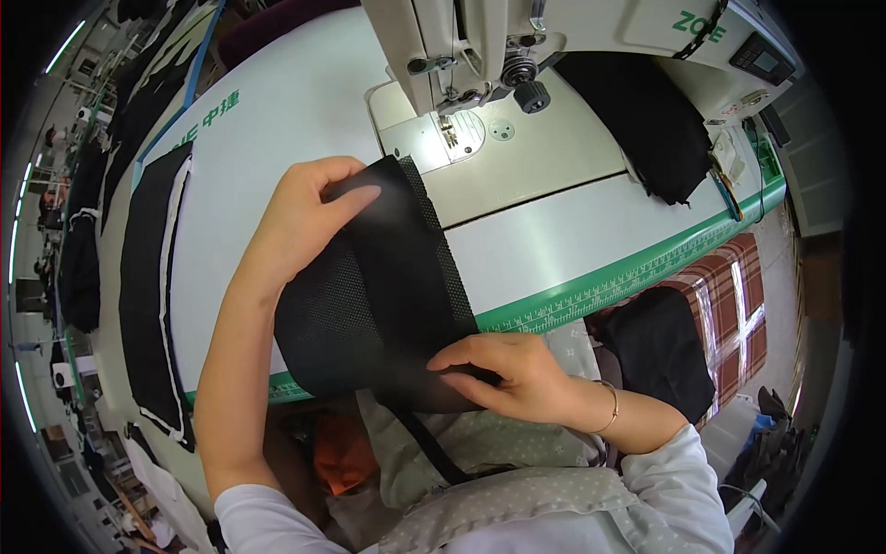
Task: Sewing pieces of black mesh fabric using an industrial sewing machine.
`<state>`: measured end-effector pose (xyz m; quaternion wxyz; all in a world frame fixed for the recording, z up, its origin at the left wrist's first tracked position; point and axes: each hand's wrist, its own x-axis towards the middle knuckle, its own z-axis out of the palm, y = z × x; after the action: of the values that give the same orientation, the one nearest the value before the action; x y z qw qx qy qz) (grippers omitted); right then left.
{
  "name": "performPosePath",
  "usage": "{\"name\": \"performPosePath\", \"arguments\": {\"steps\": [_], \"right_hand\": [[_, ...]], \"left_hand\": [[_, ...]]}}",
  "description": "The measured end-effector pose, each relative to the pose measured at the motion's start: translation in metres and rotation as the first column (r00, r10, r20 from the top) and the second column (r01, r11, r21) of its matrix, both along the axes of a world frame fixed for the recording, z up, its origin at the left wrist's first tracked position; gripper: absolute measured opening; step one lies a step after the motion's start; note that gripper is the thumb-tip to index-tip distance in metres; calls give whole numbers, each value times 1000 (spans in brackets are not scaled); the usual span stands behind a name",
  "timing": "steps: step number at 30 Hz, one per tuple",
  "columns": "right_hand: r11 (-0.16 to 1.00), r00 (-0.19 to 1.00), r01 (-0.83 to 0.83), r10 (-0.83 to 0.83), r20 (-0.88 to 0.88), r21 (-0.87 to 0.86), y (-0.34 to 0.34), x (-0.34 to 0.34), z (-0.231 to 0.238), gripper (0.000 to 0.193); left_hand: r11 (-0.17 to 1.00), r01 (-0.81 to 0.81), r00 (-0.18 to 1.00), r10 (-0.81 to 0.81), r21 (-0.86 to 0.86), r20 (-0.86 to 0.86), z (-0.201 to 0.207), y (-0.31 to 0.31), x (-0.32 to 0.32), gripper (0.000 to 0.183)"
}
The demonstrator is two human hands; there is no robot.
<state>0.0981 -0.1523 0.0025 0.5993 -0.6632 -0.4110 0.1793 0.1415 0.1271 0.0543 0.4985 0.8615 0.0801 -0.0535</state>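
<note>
A black fabric piece with mesh parts and a smooth band down its middle lies across the front edge of the white sewing table. My left hand pinches its far left edge, thumb on top and fingers partly hidden beneath. At its near right corner, my right hand grips the fabric between thumb and fingers. The cloth's far end lies just short of the presser foot and needle plate of the sewing machine. No part of the cloth is under the foot.
Black cut pieces lie in a pile right of the needle. A long black strip with white edging lies at the left. A green ruler edge runs along the table front. Black cloth rests on a plaid surface at the right.
</note>
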Motion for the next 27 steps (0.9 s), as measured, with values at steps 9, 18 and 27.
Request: {"name": "performPosePath", "arguments": {"steps": [9,18,27], "right_hand": [[983,978,174,-179,-104,-56,-11,-13,-10,22],[976,969,219,-217,-122,3,-14,-18,-12,23],[976,973,210,-214,-90,-51,-13,-16,-6,28]], "left_hand": [[935,-43,995,10,352,97,-6,-18,19,14],[907,-44,999,38,418,22,-3,-18,25,18],[744,-84,965,-105,662,240,-7,-26,21,20]]}}
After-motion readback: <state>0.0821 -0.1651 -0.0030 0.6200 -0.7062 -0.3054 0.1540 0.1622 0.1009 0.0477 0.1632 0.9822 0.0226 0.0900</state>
